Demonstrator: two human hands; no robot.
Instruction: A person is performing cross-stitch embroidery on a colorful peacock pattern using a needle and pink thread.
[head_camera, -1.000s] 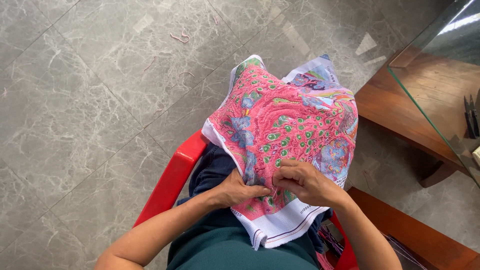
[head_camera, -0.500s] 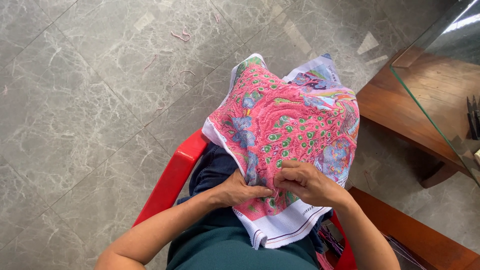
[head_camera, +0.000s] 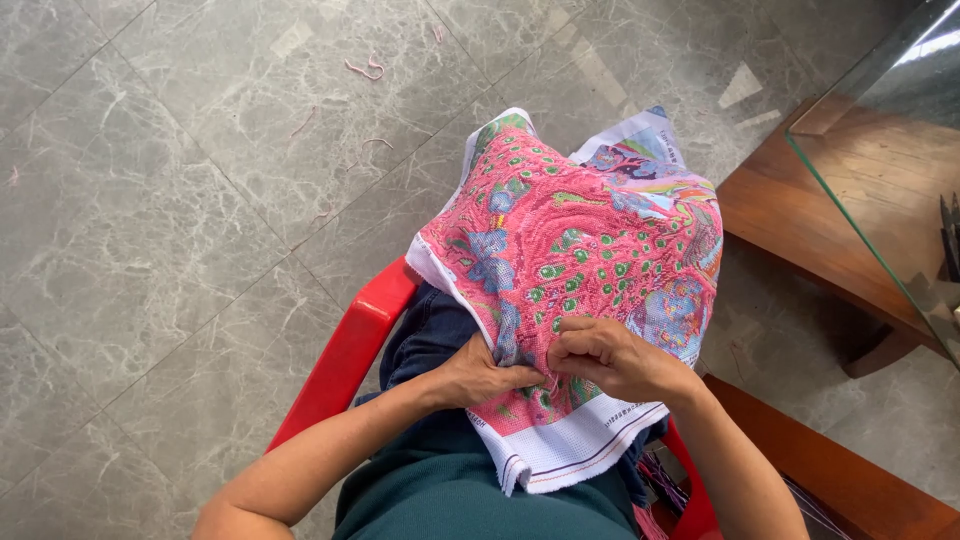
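Note:
A large cross-stitch cloth (head_camera: 580, 250), mostly pink with green and blue patterns and a white border, lies draped over my lap. My left hand (head_camera: 480, 372) presses on its near left part, fingers curled against the fabric fold. My right hand (head_camera: 610, 358) rests on top of the cloth right beside it, fingertips pinched together at the stitching; a needle or thread between them is too small to make out. Both hands touch at the fingertips.
I sit on a red plastic chair (head_camera: 345, 350) on a grey marble tile floor (head_camera: 180, 200) with thread scraps (head_camera: 365, 68). A wooden table (head_camera: 800, 230) with a glass top (head_camera: 900, 170) stands at the right. Loose coloured threads (head_camera: 660, 480) hang by my right side.
Both hands stay at the same spot on the cloth; the fingers shift only slightly.

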